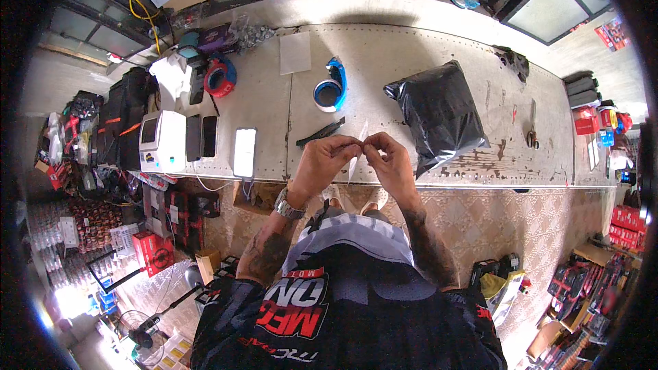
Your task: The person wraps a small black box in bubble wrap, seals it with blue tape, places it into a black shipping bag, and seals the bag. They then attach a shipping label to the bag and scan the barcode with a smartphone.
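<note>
Both hands meet over the table's near edge, fingertips almost touching. Between them a thin white paper slip or label (354, 168) is seen nearly edge-on. My left hand (331, 159) pinches it from one side, and my right hand (385, 156) pinches it from the other. Just beyond my left hand lies a dark, narrow strip-like object (321, 131), partly covered by the fingers. To the right of my right hand rests a filled black plastic mailer bag (442, 113). A blue tape dispenser (337, 85) with its roll lies farther back on the table.
On the worn table (349, 46) are scissors (532, 128), a lit smartphone (245, 151), another dark phone (209, 136), a white label printer (163, 141), a red tape dispenser (220, 78) and a white sheet (295, 53). A fan (141, 336) stands behind me at left.
</note>
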Motion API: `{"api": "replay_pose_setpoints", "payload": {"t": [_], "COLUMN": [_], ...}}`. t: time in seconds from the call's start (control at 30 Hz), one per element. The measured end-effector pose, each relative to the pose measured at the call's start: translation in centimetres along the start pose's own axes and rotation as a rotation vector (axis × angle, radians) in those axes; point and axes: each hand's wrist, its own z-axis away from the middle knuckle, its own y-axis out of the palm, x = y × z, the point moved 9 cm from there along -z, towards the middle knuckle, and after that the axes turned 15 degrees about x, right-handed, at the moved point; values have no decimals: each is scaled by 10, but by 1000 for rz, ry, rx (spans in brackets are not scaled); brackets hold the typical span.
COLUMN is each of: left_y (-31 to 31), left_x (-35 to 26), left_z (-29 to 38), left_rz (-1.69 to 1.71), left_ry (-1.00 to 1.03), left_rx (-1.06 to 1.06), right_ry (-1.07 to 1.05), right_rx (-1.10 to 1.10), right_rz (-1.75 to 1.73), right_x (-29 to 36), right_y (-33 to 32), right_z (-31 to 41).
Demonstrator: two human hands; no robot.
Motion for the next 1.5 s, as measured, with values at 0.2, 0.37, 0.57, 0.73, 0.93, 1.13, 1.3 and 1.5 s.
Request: {"api": "replay_pose_setpoints", "payload": {"t": [0.2,0.37,0.57,0.73,0.93,1.13,1.3,1.5], "left_y": [-1,8,12,-35,-14,-37,-35,-37], "left_x": [0,-31,-9,60,90,26,-5,-4], "left_z": [5,12,16,19,-5,10,16,16], "left_rz": [-93,-431,-321,48,759,46,-12,-49], "left_ry": [-3,279,237,-125,-92,-96,-67,-31], "left_rx": [-73,-128,-74,-415,-59,61,116,126], "right_ry": [-11,44,161,62,39,-32,-66,-31], "right_rx": [1,17,51,44,153,45,159,135], "right_rz": [-101,-644,-747,-497,-362,-336,-222,-158], "right_x": [-9,-33,-58,-62,-59,-13,24,28], "right_y": [5,12,18,17,20,-50,-57,-55], "right_z": [0,0,3,7,15,9,9,14]}}
